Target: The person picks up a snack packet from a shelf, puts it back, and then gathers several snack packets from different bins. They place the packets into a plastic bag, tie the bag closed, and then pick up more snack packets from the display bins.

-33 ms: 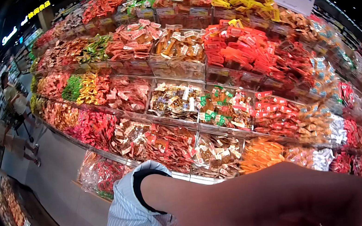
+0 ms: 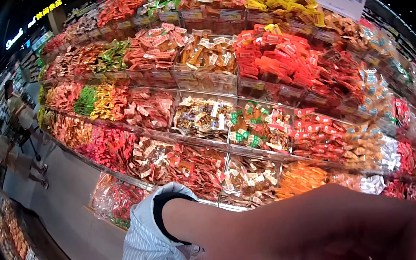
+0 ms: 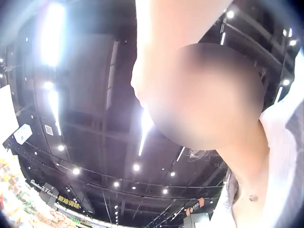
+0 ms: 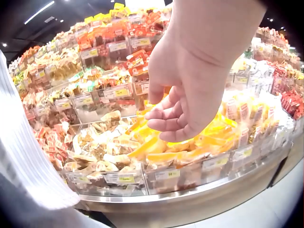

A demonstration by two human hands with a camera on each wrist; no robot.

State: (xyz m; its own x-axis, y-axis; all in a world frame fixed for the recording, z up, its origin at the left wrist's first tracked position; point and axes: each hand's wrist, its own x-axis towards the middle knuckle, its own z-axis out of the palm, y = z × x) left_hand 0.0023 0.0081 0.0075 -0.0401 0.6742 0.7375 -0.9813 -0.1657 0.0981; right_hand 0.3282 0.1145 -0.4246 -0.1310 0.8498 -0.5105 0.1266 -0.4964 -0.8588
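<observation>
At the far left of the head view, a grey shop aisle (image 2: 68, 204) runs past the curved, tiered display of clear plastic bins (image 2: 200, 115) filled with wrapped sweets and snacks. Along the lowest tier sit a bin of red-and-white wrapped pieces (image 2: 181, 166), then a bin of pale brown-and-white packets (image 2: 247, 178), then a bin of orange-yellow wrapped snacks (image 2: 298, 175). A forearm in a white pinstriped sleeve (image 2: 149, 257) crosses the bottom of this view, hiding whatever lies beneath it.

The left hand (image 3: 190, 95) shows only as a blurred shape against the dark shop ceiling, so how its fingers lie cannot be told.

In the right wrist view, the right hand (image 4: 187, 92) hangs just above the orange-yellow wrapped snacks (image 4: 190, 142), fingers (image 4: 166, 124) loosely curled and holding nothing; whether the fingertips touch the packets is unclear. The pale packets (image 4: 102, 149) lie in the bin beside them.

Judging from this, the picking has barely begun: the reach is made, but nothing is lifted. Closing on a packet and carrying it off remain.
</observation>
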